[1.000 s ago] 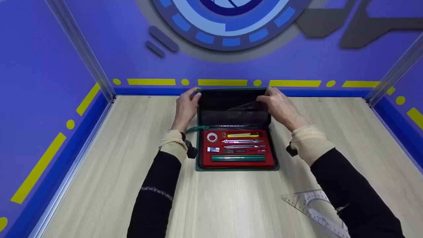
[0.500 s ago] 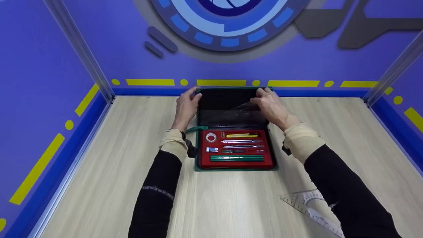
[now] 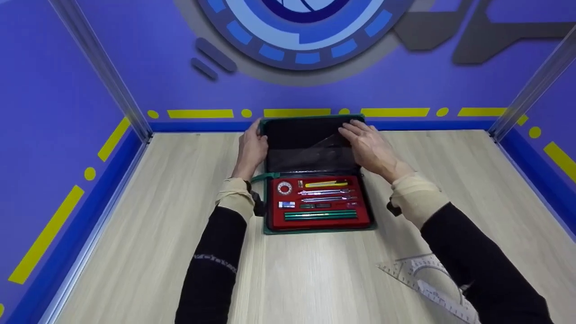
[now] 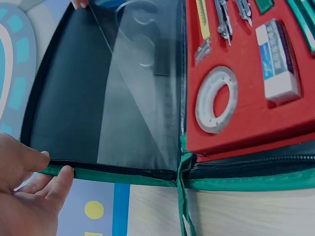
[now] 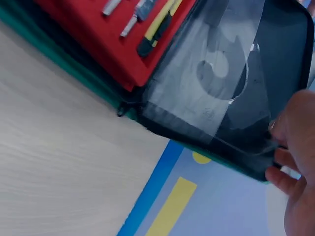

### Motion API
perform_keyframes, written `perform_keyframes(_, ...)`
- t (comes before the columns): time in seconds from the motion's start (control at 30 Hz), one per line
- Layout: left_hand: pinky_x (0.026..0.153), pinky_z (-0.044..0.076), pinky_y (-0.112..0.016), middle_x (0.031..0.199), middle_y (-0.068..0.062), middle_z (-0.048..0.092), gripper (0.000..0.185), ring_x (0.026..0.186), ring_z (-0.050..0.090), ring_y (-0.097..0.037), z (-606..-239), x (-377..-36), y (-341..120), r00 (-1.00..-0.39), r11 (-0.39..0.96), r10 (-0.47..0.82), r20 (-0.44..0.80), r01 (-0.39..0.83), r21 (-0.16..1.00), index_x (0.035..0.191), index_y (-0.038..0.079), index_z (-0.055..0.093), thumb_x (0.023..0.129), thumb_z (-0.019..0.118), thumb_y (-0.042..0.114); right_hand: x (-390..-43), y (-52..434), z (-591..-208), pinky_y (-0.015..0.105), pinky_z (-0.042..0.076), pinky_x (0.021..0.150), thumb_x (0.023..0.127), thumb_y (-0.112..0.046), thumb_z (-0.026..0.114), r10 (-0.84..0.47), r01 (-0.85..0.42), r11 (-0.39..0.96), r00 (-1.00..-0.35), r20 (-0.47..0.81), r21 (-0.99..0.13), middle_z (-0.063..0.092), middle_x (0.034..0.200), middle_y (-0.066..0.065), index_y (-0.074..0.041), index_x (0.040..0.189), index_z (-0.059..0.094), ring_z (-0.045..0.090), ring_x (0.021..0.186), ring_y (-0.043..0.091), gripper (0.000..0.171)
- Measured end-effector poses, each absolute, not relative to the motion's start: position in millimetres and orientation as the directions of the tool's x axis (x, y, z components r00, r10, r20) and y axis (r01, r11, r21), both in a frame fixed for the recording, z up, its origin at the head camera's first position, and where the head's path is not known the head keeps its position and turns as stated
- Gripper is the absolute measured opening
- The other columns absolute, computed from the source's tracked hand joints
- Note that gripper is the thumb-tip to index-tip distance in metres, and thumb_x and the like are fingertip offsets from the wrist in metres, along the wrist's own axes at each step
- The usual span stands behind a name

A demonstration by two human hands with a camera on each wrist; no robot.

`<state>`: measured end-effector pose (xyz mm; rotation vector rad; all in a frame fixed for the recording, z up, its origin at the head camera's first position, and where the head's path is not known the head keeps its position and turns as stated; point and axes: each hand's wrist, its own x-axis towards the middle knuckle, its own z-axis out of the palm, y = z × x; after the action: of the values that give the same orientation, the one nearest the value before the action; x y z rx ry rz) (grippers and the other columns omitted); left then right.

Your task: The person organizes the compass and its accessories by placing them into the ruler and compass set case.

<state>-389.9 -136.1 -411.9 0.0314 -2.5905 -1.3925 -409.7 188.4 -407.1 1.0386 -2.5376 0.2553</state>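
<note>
Light: bright, even, soft shadows.
Glare: sheen on the clear sleeve.
Blur: right wrist view soft.
Distortion: head view's edges bend.

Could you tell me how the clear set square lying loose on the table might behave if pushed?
The clear set square is thin and lies flat on the smooth wooden table, so it would probably slide easily and be awkward to lift. It looks like light, stiff plastic, likely prone to snapping if bent.

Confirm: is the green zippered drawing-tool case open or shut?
Open. The green zippered drawing-tool case lies spread, its black lid propped back, its red tray of tools exposed. The left hand grips the lid's edge.
</note>
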Motion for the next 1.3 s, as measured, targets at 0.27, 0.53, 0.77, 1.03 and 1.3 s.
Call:
perform_keyframes(0.27,0.081,0.046,-0.038,0.115,-0.018,0.059,0.056,0.093,0.059,-0.024,-408,-391,-131,-0.978,0.562,-0.109,0.177,0.086,0.822,0.16,0.005,0.035,0.105,0.049,0.003,-348,238,-407,0.06,0.045,0.102,0.091,0.0,0.074,-0.647,-0.698,0.696,-0.711,0.275,-0.167,0.061,0.128,0.033,0.009,0.125,0.067,0.057,0.12,0.049,0.036)
perform_keyframes(0.53,0.101,0.046,-0.041,0.149,-0.021,0.05,0.059,0.128,0.055,-0.029,-406,-389,-130,-0.987,0.532,-0.085,0.137,0.071,0.844,0.162,0.006,0.028,0.107,0.048,0.006,-264,291,-410,0.067,0.041,0.104,0.085,-0.03,0.084,-0.55,-0.471,0.822,-0.802,-0.233,-0.319,0.048,0.141,0.038,0.007,0.139,0.057,0.047,0.129,0.057,0.07)
perform_keyframes(0.77,0.113,0.039,-0.042,0.154,-0.023,0.045,0.059,0.142,0.044,-0.032,-411,-387,-136,-0.987,0.546,-0.075,0.141,0.077,0.834,0.162,0.003,0.025,0.107,0.047,0.005,-216,316,-427,0.077,0.03,0.103,0.071,-0.044,0.092,-0.411,-0.326,0.901,-0.854,-0.319,-0.287,0.033,0.15,0.043,0.003,0.146,0.05,0.031,0.137,0.063,0.098)
perform_keyframes(1.03,0.116,0.036,-0.043,0.161,-0.02,0.037,0.06,0.148,0.037,-0.033,-411,-384,-141,-0.988,0.537,-0.098,0.117,0.046,0.842,0.163,0.006,0.024,0.107,0.046,0.006,-192,329,-438,0.087,0.021,0.095,0.064,-0.04,0.097,-0.301,-0.215,0.944,-0.871,-0.387,-0.25,0.015,0.155,0.047,0.002,0.151,0.041,0.014,0.139,0.069,0.112)
perform_keyframes(1.3,0.118,0.033,-0.043,0.163,-0.019,0.034,0.062,0.15,0.033,-0.032,-412,-384,-137,-0.988,0.558,-0.075,0.132,0.068,0.827,0.163,0.004,0.023,0.106,0.047,0.005,-179,338,-445,0.076,0.034,0.099,0.065,-0.033,0.098,-0.317,-0.19,0.925,-0.863,-0.394,-0.328,0.02,0.152,0.048,0.009,0.151,0.036,0.019,0.138,0.069,0.114)
